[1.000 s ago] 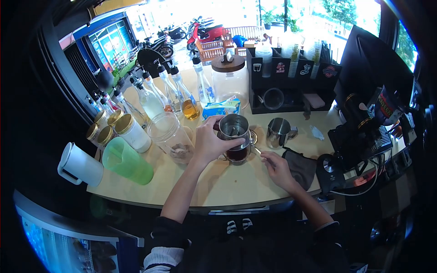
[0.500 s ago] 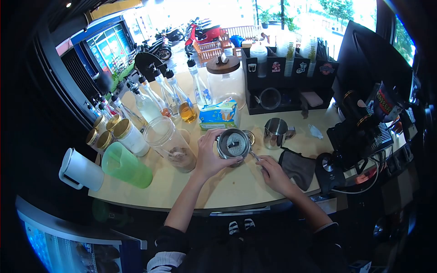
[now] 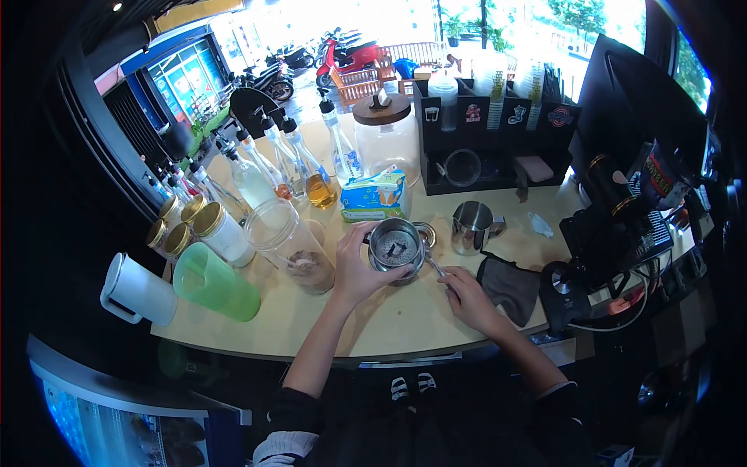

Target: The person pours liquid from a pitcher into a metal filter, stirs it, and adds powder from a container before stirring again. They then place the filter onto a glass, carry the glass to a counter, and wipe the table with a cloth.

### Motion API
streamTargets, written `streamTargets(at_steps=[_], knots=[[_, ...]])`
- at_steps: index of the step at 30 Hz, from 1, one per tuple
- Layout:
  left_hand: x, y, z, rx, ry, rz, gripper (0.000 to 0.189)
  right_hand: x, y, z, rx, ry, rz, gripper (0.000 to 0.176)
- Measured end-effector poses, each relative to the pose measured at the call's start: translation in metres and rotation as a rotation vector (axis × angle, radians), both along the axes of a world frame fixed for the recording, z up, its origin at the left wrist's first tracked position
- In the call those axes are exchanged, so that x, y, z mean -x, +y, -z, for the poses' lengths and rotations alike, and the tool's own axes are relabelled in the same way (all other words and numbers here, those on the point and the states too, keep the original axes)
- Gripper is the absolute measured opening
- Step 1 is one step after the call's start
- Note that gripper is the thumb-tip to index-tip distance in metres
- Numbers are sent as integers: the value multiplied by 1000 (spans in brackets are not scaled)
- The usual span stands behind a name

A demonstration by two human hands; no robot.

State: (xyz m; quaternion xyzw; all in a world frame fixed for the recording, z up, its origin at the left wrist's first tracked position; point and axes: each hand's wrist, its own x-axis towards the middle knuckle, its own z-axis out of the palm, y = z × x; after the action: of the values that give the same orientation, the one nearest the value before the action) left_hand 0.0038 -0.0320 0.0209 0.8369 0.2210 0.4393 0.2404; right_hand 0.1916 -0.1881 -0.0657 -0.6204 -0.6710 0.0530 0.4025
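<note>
My left hand (image 3: 354, 263) grips a round metal coffee filter (image 3: 396, 245) at the middle of the counter, and I look straight down into its perforated bottom. It covers the glass beneath it. My right hand (image 3: 468, 297) rests on the counter just right of it, fingers pinched on a thin metal spoon (image 3: 434, 267) whose far end reaches toward the filter. A small metal lid (image 3: 426, 232) lies just behind the filter.
A steel pitcher (image 3: 469, 226) and a dark cloth (image 3: 510, 285) sit to the right. Left are a clear jar (image 3: 292, 243), a green jug (image 3: 215, 283), a white jug (image 3: 138, 291), gold-lidded jars (image 3: 208, 226) and syrup bottles (image 3: 311, 167). Behind stand a blue carton (image 3: 376, 194) and black organiser (image 3: 498, 136).
My left hand lowered the filter onto the dark glass, which it now hides. My right hand slid slightly left with the spoon. The view shifted a little.
</note>
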Motion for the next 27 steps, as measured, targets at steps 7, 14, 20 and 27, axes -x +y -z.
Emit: streamTargets(at_steps=[7,14,20,27], knots=[[4,3,6,9,-41,61,75,-38,0,-36,-316,99,317,21],[0,16,31,137,-116,218,87,-123,24,-22,-186,403,422,15],[-5,15,38,223,-258,259,84,-130,34,3,-52,707,168,17],[-5,15,37,224,-270,231,83,-104,40,-29,-209,757,107,16]])
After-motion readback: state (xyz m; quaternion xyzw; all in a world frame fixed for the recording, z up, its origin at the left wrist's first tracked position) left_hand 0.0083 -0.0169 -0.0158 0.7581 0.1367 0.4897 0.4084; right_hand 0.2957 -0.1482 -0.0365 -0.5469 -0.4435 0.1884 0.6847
